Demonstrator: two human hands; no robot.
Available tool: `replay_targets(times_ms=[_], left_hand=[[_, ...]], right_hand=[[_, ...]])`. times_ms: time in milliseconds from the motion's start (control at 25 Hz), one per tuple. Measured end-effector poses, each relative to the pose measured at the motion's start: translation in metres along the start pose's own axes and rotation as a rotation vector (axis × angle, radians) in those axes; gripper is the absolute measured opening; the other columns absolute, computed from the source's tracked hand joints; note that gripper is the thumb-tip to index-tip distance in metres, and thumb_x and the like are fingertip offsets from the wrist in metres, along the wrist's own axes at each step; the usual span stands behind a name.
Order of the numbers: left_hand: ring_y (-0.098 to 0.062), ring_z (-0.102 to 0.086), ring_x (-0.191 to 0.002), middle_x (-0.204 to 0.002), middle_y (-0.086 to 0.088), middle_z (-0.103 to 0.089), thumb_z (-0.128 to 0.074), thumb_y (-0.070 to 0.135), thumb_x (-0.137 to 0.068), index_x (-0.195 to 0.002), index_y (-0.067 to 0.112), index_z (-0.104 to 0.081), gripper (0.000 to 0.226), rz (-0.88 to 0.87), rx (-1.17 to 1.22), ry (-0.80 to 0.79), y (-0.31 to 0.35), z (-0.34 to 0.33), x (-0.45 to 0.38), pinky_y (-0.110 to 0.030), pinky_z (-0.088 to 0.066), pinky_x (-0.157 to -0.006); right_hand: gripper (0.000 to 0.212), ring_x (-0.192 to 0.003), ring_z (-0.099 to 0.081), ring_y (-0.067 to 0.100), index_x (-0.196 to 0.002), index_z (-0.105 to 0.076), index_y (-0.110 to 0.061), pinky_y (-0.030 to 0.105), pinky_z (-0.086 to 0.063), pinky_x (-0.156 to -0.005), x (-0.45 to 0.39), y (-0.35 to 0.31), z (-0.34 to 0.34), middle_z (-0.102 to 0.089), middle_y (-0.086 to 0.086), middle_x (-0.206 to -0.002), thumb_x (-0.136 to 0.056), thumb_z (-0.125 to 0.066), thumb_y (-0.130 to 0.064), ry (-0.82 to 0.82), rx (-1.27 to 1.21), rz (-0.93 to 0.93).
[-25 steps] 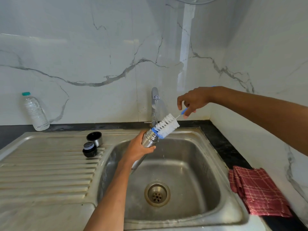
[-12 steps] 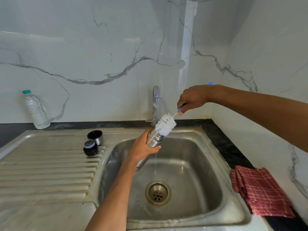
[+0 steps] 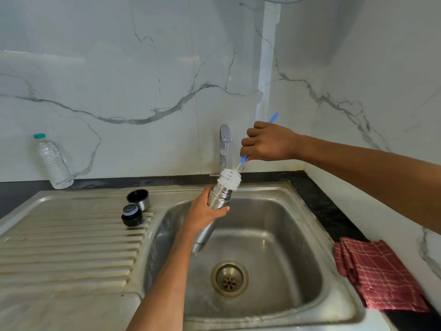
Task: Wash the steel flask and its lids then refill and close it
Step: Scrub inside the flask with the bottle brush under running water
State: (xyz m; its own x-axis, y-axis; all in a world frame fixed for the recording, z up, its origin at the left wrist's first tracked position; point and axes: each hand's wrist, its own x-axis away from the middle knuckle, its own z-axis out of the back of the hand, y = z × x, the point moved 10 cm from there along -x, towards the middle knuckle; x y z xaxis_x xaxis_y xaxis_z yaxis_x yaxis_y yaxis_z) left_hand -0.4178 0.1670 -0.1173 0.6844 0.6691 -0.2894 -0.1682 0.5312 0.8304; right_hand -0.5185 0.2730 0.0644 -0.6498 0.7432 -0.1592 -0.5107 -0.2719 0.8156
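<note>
Steel flask point(image 3: 216, 206) gripped by left hand point(image 3: 202, 215), right hand point(image 3: 268, 143) pinching bottle brush point(image 3: 230, 179) at its mouth; wet grip could slip, cap point(image 3: 138, 199) at 10 o'clock.

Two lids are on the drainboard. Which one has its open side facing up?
The steel cup lid, the one nearer the wall: its dark hollow inside shows. The black stopper lid just in front of it shows a closed top.

Tap point(image 3: 224, 149) just behind brush point(image 3: 229, 179).
</note>
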Motion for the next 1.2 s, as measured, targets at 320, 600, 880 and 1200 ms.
replay_targets(times_ms=[320, 600, 880, 1200], left_hand=[[-0.007, -0.066, -0.094, -0.114, 0.015, -0.066, -0.089, 0.037, -0.073, -0.130, 0.039, -0.052, 0.069, -0.040, -0.048, -0.049, 0.006, -0.009, 0.001, -0.028, -0.058, -0.080], [-0.010, -0.068, -0.088, -0.106, 0.012, -0.069, -0.089, 0.033, -0.074, -0.121, 0.037, -0.056, 0.058, -0.009, -0.003, 0.010, 0.000, 0.001, 0.000, -0.025, -0.056, -0.075], [-0.010, -0.068, -0.089, -0.107, 0.012, -0.068, -0.088, 0.035, -0.071, -0.123, 0.039, -0.055, 0.062, -0.051, -0.030, -0.006, 0.007, -0.008, -0.002, -0.033, -0.060, -0.076], [-0.007, -0.068, -0.088, -0.105, 0.012, -0.070, -0.089, 0.032, -0.075, -0.124, 0.036, -0.056, 0.059, 0.030, 0.019, 0.006, -0.004, 0.000, -0.005, -0.021, -0.051, -0.072]], right_hand=[[0.038, -0.067, -0.054, 0.008, -0.101, -0.079, -0.018, 0.028, -0.039, -0.079, -0.009, -0.024, -0.074, -0.071, -0.004, -0.083, -0.102, -0.054, -0.046, -0.764, -0.831, -0.333], [0.019, -0.068, -0.048, 0.019, -0.092, -0.063, -0.018, 0.035, -0.043, -0.069, -0.025, -0.022, -0.021, -0.063, -0.002, -0.079, -0.092, -0.072, -0.035, -0.121, -0.062, 0.018], [0.037, -0.062, -0.056, 0.007, -0.096, -0.076, -0.015, 0.032, -0.046, -0.072, -0.009, -0.025, -0.085, -0.066, -0.003, -0.075, -0.100, -0.057, -0.046, -0.718, -0.697, -0.262], [0.017, -0.075, -0.060, 0.024, -0.098, -0.070, -0.019, 0.036, -0.046, -0.071, -0.034, -0.048, -0.031, -0.066, 0.000, -0.082, -0.094, -0.069, -0.035, -0.047, -0.075, 0.050]])
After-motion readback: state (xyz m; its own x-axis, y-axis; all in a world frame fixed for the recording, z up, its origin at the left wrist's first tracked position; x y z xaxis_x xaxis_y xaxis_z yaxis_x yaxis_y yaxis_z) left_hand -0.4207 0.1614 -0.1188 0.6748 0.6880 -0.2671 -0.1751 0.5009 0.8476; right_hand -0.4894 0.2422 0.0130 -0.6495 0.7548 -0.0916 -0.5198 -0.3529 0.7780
